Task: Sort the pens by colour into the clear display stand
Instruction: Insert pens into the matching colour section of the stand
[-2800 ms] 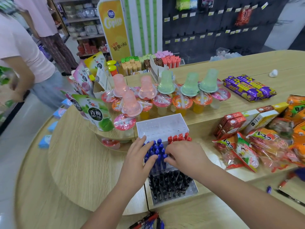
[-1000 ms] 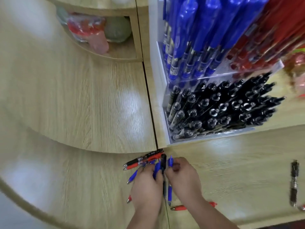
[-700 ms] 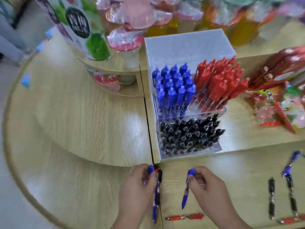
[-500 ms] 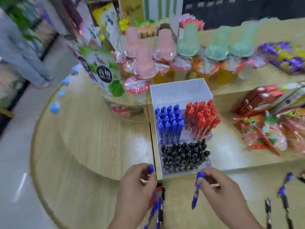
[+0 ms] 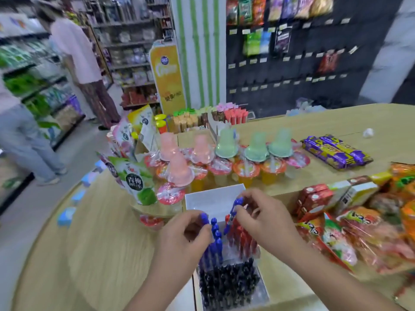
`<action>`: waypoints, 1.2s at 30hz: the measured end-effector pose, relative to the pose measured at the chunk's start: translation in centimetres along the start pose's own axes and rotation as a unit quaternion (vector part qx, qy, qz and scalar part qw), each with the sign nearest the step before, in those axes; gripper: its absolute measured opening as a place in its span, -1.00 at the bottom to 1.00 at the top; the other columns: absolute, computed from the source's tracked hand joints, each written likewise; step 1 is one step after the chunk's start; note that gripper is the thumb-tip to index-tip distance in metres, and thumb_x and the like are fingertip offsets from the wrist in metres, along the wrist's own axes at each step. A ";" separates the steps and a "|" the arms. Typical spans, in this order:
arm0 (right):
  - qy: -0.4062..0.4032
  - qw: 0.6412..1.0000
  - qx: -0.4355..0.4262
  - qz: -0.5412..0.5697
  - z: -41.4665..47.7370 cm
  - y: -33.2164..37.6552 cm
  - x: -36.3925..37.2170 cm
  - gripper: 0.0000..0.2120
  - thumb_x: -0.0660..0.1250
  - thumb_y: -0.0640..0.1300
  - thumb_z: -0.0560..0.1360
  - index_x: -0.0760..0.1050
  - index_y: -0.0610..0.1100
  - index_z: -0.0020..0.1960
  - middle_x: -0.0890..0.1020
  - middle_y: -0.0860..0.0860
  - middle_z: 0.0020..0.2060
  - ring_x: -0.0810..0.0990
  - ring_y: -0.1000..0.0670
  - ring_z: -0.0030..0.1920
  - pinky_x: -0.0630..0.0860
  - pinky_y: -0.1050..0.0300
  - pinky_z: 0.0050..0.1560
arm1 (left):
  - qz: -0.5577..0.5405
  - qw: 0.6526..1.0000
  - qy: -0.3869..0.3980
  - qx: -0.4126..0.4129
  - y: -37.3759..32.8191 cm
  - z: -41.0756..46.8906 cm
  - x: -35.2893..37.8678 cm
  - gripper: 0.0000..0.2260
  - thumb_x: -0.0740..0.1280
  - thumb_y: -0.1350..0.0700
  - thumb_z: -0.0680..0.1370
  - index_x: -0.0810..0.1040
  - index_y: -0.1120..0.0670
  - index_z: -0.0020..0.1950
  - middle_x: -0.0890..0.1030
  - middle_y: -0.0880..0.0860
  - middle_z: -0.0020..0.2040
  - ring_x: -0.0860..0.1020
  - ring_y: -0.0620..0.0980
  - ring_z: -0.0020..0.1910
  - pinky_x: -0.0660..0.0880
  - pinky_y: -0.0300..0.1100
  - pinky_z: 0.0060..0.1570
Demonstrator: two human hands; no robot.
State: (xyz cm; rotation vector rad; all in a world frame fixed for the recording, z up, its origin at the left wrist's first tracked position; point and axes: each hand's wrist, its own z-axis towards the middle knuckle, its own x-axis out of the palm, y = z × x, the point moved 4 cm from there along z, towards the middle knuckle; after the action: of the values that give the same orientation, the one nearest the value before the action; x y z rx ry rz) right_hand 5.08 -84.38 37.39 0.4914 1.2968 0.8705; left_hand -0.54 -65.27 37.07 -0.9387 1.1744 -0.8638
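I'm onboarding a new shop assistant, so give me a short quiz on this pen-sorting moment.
1. True or false: the right hand pinches a red pen.
2. Which pens fill the nearest tier of the clear display stand? A blue, B red, C black.
3. Fill in: the left hand holds a ____ pen.
Key: 1 false, a blue pen; 2 C, black pens; 3 blue.

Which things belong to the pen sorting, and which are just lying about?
Job: left hand pinching one blue pen; right hand pinching another blue pen; clear display stand; red pens; black pens.
Lying about: jelly cups; snack packets; purple bars.
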 end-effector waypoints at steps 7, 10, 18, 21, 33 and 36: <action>0.112 0.986 -0.053 -0.110 4.2 -1.2 3.9 -0.95 0.28 0.09 0.47 0.46 0.17 -0.07 0.58 0.27 -0.19 0.53 0.18 -0.14 0.52 0.15 -0.19 | -0.007 1.000 0.005 -0.019 0.8 1.7 0.7 -0.73 0.42 0.28 0.48 0.63 -0.13 -0.14 0.65 -0.01 -0.21 0.62 -0.06 -0.22 0.59 -0.14 -0.16; 0.149 0.978 -0.050 -0.138 4.7 -2.5 5.2 -0.90 0.28 0.11 0.48 0.47 0.17 -0.03 0.59 0.26 -0.14 0.49 0.18 -0.13 0.47 0.17 -0.21 | -0.015 1.000 0.001 -0.027 1.2 2.1 0.5 -0.74 0.42 0.29 0.48 0.63 -0.12 -0.15 0.65 0.01 -0.22 0.63 -0.04 -0.22 0.60 -0.12 -0.16; 0.191 0.946 -0.101 -0.241 4.9 -3.2 6.4 -0.82 0.26 0.07 0.45 0.54 0.11 0.02 0.50 0.15 -0.01 0.41 0.06 0.05 0.46 0.13 -0.13 | -0.023 1.000 0.003 -0.019 0.7 2.8 0.9 -0.76 0.43 0.32 0.46 0.64 -0.05 -0.19 0.64 -0.03 -0.23 0.61 -0.10 -0.24 0.52 -0.28 -0.21; 0.214 0.925 -0.123 -0.289 4.7 -2.4 6.9 -0.80 0.27 0.00 0.45 0.53 0.06 0.07 0.46 0.09 0.06 0.38 0.02 0.09 0.33 0.16 -0.20 | -0.006 1.000 0.013 -0.015 0.6 2.8 1.2 -0.75 0.43 0.28 0.47 0.62 -0.11 -0.17 0.64 -0.06 -0.21 0.60 -0.10 -0.22 0.52 -0.32 -0.20; 0.217 0.943 -0.122 -0.222 5.2 -2.3 5.5 -0.77 0.32 0.02 0.51 0.54 0.08 0.16 0.50 0.13 0.14 0.41 0.07 0.16 0.37 0.17 -0.02 | -0.001 0.999 0.043 -0.010 0.1 2.9 1.5 -0.81 0.42 0.24 0.49 0.65 -0.07 -0.12 0.66 -0.05 -0.19 0.61 -0.08 -0.20 0.50 -0.27 -0.17; 0.208 0.973 -0.087 -0.044 5.2 -1.2 2.3 -0.85 0.35 -0.06 0.52 0.59 0.11 0.06 0.61 0.23 -0.03 0.53 0.18 -0.05 0.42 0.27 -0.06 | -0.004 0.999 0.046 -0.003 -0.5 3.1 1.6 -0.83 0.42 0.22 0.50 0.65 -0.07 -0.09 0.66 -0.06 -0.19 0.62 -0.10 -0.20 0.51 -0.26 -0.16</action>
State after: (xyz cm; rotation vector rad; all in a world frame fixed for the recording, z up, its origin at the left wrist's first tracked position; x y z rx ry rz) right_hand 10.44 -82.56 36.25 0.1104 1.5916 1.0368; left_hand 2.79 -66.49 37.34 -0.9166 1.2544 -0.9187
